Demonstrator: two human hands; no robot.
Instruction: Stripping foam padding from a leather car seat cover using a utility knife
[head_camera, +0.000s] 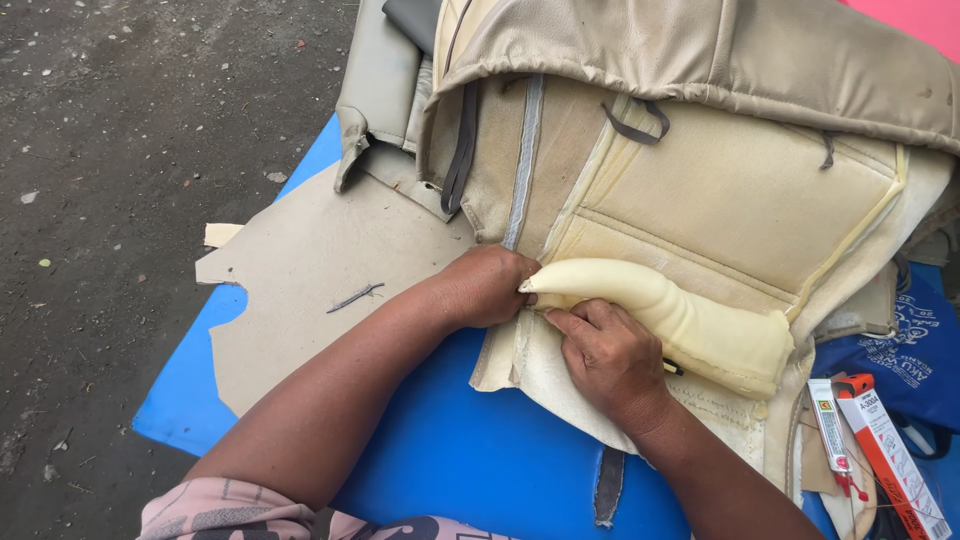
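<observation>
A car seat cushion (720, 190) with cream foam and a peeled-back beige cover lies on a blue mat (460, 450). A curved, tapered piece of pale yellow foam (680, 315) rests along its near edge. My left hand (485, 285) pinches the pointed tip of that foam piece against the cushion's edge. My right hand (610, 360) presses down on the fabric just below the foam piece, thumb against its underside.
A tan sheet of backing material (300, 270) lies on the mat to the left with a thin metal tool (353, 297) on it. A glue tube (830, 425) and its red box (890, 450) lie at the right. Dark gravel ground (110, 200) surrounds the mat.
</observation>
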